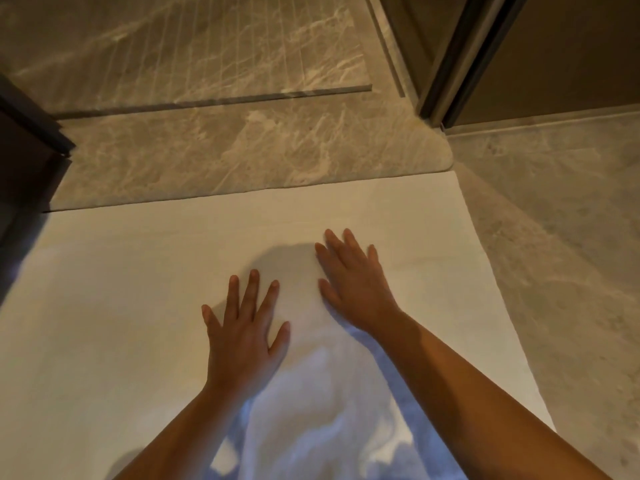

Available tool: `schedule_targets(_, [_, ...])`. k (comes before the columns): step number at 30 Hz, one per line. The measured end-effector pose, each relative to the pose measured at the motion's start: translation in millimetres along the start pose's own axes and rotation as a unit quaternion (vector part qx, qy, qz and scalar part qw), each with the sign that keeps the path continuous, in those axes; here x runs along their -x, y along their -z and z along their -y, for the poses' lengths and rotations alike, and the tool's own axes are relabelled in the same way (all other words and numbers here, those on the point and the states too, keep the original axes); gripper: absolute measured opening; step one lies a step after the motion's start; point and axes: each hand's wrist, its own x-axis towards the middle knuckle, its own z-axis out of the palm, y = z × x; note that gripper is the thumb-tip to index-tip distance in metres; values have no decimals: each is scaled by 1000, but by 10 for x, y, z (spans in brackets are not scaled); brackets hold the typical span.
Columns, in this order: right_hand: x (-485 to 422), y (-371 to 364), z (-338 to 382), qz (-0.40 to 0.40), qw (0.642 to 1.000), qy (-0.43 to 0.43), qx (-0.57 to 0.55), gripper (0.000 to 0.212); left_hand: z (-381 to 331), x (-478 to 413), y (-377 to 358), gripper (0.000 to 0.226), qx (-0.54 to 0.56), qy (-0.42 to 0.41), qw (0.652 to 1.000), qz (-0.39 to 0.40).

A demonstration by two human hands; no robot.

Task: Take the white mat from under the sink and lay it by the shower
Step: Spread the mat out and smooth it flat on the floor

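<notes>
The white mat (121, 306) lies spread flat on the floor, its far edge running along the raised marble shower threshold (242, 157). My left hand (244, 330) presses flat on the mat's middle with its fingers spread. My right hand (353, 282) lies flat on the mat a little farther ahead and to the right, fingers straight. Both bare forearms reach in from the bottom of the view. White fabric (311, 410) bunches between my forearms at the bottom edge.
Beyond the threshold is the marble shower floor (190, 46) with a dark drain slot (214, 102). A dark door frame (460, 57) rises at the upper right and dark cabinetry (24, 150) stands at the left. Grey floor tile (561, 254) runs along the mat's right side.
</notes>
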Motion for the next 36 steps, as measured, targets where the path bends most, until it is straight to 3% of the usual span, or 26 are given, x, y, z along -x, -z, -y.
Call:
schedule_targets(5, [-234,-64,-154,17,998,51,39,56,9,0,7,62,11,-3,1000,-8])
schedule_targets(12, [-389,378,-1175,-27,983,-176,36,52,-15,-21,30,61,-2,-1,1000,-10])
schedule_targets(15, [-320,514,-1276,-41,968,-245,37,52,-2,-22,28,62,-1,-2,1000,-7])
schedule_targets(18, [-214,453,-904,-78,981,-174,40,50,6,-29,16,62,-4,-2,1000,-1])
schedule_targets(22, [183,126,-325,-36,999,-36,-2,50,13,-31,-3,63,-14,-1,1000,-1])
schedule_targets(30, [688,381,-958,-30,978,-202,49,50,-11,-22,26,63,-7,3,1000,-9])
schedule_targets(34, [1024,330,-570,-55,990,-104,81,49,-26,-24,25,64,-13,0,1000,-6])
schedule_targets(36, [1219,189,-297,-27,994,-56,87,49,-36,-13,14,64,-9,2,1000,-7])
